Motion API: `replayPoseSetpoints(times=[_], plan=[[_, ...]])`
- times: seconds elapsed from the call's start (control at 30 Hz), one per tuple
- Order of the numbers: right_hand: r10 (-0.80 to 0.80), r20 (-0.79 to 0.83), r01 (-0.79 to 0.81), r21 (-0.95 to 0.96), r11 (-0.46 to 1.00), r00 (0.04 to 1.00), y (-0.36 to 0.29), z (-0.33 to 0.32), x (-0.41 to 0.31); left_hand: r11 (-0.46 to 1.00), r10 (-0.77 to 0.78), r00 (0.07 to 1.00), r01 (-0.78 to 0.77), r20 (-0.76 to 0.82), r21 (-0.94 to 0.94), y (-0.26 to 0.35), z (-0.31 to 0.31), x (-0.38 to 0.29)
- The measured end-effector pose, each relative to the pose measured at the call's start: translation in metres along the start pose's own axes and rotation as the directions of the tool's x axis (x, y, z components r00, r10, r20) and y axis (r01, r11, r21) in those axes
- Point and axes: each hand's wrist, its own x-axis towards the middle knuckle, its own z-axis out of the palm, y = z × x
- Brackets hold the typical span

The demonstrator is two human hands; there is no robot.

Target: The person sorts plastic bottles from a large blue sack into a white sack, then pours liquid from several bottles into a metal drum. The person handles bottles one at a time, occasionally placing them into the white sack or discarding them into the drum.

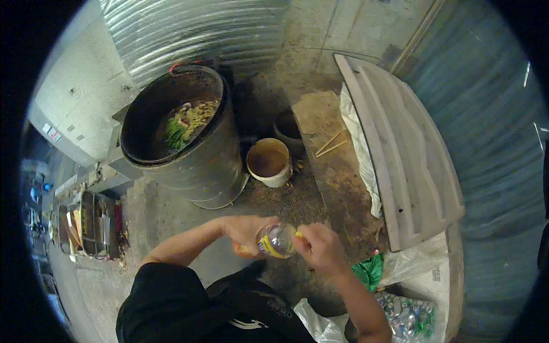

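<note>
In front of my body is a clear plastic bottle with a yellow label, tilted on its side. My left hand is wrapped around its left part. An orange patch shows below that hand; whether it belongs to the bottle I cannot tell. My right hand has its fingers closed on the bottle's yellow cap end. Those fingers hide most of the cap, so whether it is loose cannot be seen.
Ahead left stands a large dark barrel holding food scraps. Beside it is a pail with brown contents. Flattened cardboard bears chopsticks. A ridged panel leans right, above bagged cans and bottles. A crate sits left.
</note>
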Motion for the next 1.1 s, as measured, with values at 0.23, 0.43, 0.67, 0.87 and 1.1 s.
replayPoseSetpoints(times=[0.23,0.43,0.67,0.87,1.1], plan=[[-0.448,0.235,0.432,0.119,0.894,0.863,-0.053,0.000,0.008,0.907,0.179,0.771,0.111,0.611,-0.406,-0.026,-0.009,-0.060],[-0.771,0.257,0.809,-0.098,0.579,0.583,-0.092,-0.036,0.044,0.834,0.283,0.597,0.234,0.751,-0.500,-0.041,-0.009,-0.056],[-0.585,0.315,0.617,-0.004,0.787,0.747,-0.108,-0.073,0.064,0.874,0.407,0.746,-0.151,0.527,-0.461,0.000,-0.026,-0.076],[0.273,0.459,-0.314,0.013,0.949,0.845,-0.107,-0.076,0.075,0.992,0.093,0.978,-0.074,-0.188,0.104,0.081,-0.011,-0.126],[0.320,0.287,-0.379,0.180,0.908,0.903,-0.103,-0.062,0.075,0.861,0.386,0.710,-0.048,-0.589,0.507,0.055,0.010,-0.124]])
